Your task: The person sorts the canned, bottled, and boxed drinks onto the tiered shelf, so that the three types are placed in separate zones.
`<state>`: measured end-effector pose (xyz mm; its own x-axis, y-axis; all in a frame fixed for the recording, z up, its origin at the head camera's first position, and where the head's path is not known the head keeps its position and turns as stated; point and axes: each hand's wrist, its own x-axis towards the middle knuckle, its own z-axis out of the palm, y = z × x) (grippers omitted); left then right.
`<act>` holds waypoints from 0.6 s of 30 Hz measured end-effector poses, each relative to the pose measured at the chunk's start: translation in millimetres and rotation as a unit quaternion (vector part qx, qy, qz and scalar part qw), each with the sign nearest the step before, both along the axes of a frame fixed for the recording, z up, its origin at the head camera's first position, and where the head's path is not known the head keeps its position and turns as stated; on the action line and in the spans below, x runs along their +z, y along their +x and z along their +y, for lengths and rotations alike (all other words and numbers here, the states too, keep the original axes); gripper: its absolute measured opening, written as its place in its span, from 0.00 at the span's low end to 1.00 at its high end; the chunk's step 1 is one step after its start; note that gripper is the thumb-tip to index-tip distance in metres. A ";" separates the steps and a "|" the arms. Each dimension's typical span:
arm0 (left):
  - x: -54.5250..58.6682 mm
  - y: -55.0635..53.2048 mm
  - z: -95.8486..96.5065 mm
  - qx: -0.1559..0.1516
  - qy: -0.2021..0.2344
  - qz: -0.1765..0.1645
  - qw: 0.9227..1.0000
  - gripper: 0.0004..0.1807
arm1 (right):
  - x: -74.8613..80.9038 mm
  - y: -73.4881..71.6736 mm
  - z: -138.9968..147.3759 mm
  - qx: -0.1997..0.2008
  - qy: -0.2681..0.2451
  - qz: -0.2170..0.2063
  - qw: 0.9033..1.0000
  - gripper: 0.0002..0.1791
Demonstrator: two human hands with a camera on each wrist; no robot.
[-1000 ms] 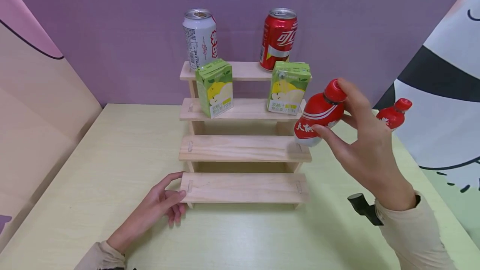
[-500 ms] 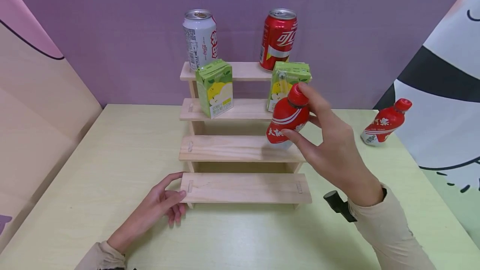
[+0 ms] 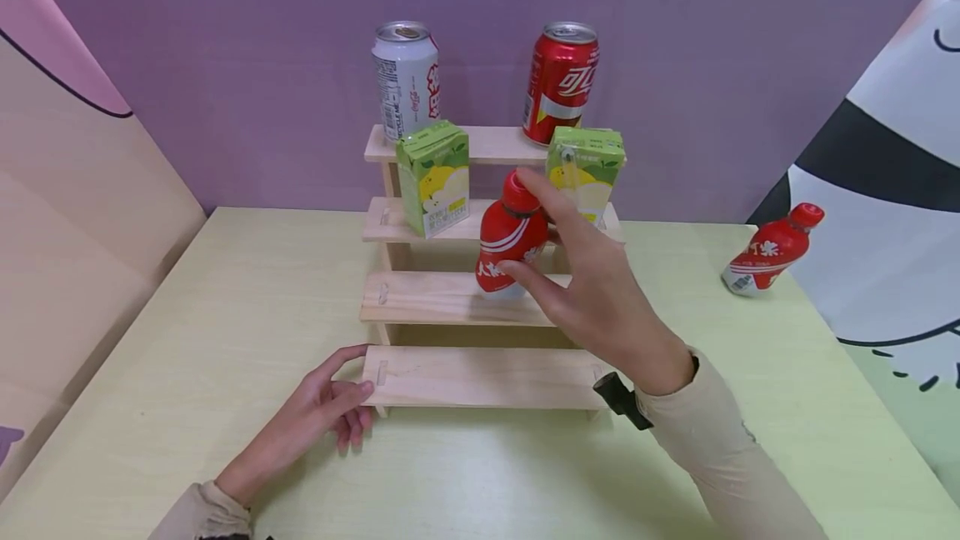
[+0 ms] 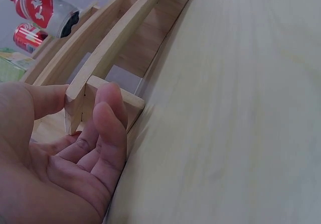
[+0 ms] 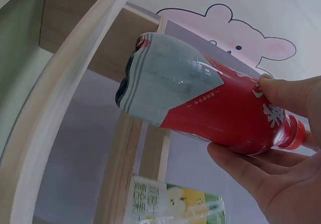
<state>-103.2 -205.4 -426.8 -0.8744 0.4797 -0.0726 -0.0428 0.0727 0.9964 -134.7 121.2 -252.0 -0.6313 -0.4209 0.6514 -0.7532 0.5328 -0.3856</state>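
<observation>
My right hand (image 3: 600,290) grips a small red-labelled bottle (image 3: 512,236) with a red cap, thumb on its side and fingers round its upper part. In the head view the bottle overlaps the second step up of a four-step wooden display rack (image 3: 487,377); the right wrist view shows its pale base (image 5: 160,78) raised over the wood. At the rack's front left corner my left hand (image 3: 322,402) pinches the end of the lowest board (image 4: 75,103) between thumb and fingers.
Two green juice cartons, one left (image 3: 433,180) and one right (image 3: 588,169), stand on the third step. Above them are a white can (image 3: 407,82) and a red can (image 3: 561,82). A second red bottle (image 3: 772,250) stands on the table at right.
My right hand has carried the bottle leftward from beside the rack to over its middle, uncovering the second bottle on the table. My left hand keeps its hold on the rack.
</observation>
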 end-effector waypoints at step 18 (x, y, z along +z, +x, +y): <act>1.3 -0.2 0.5 -0.003 0.002 0.008 1.000 0.28 | -8.6 -15.1 -38.7 0.054 -0.025 -0.003 0.998 0.48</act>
